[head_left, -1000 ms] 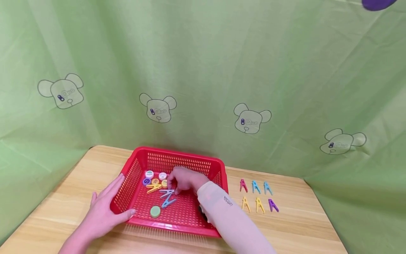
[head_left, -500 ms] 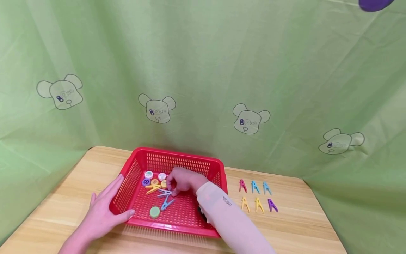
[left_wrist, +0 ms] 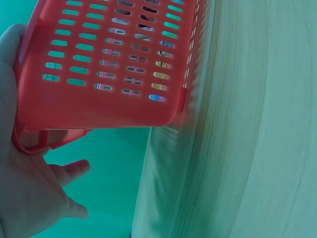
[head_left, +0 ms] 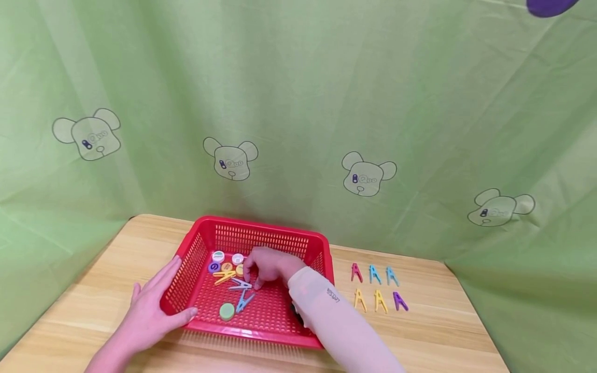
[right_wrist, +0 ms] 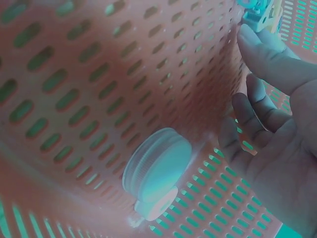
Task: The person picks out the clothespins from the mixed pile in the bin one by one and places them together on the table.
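A red perforated basket (head_left: pixel 266 336) holds several bottle caps and small clothespins. My left hand (head_left: pixel 148 311) rests along its left side, fingers extended outside and thumb over the near rim; in the left wrist view the left hand (left_wrist: pixel 29 183) lies by the rim's end. Inside the basket, my right hand (head_left: pixel 268 265) has thumb and index bent and apart, beside a pale blue clothespin (head_left: pixel 240 284). Nearer lies a blue clothespin (head_left: pixel 244 301). Yellow clothespins (head_left: pixel 224 276) lie to the left. The right wrist view shows the thumb close to a clothespin (right_wrist: pixel 255 20).
A green cap (head_left: pixel 227 311) lies near the basket's front; white, purple, orange and yellow caps gather at its back left. On the wooden table (head_left: pixel 434 321) at right, clothespins stand in two rows, including a red one (head_left: pixel 356 272) and a purple one (head_left: pixel 399 301). Green curtain (head_left: pixel 298 103) behind.
The pale blue clothespin has shifted slightly left and turned, and the blue one has turned and moved a little nearer. My right hand has shifted barely; my left hand stays in place.
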`<state>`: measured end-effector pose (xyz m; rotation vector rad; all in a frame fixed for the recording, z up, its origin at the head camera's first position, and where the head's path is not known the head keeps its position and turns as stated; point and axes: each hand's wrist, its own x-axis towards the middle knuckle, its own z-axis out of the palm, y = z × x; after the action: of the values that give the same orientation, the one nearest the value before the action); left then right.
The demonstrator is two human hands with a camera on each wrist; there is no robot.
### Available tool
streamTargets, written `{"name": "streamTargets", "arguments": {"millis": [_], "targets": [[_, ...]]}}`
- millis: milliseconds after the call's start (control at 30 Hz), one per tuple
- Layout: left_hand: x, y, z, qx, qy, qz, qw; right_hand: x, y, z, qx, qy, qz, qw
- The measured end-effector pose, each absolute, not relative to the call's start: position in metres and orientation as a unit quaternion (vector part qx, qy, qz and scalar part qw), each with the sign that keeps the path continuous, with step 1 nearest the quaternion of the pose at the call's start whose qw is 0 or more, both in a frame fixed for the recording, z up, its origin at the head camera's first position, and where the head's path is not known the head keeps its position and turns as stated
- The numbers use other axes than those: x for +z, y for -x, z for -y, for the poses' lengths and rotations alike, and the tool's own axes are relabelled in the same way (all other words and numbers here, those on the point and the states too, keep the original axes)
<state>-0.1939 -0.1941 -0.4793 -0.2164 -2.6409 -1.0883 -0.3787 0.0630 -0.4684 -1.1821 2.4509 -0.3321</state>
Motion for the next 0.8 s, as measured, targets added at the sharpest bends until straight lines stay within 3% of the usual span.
{"name": "streamTargets", "arguments": {"millis": [800], "targets": [[-0.4787,0.1936,0.1939,-0.376,0.075,0.913,0.141,-0.4687,0.3792,-0.0571,-0.147,0.417,-0.871,0.216]]}}
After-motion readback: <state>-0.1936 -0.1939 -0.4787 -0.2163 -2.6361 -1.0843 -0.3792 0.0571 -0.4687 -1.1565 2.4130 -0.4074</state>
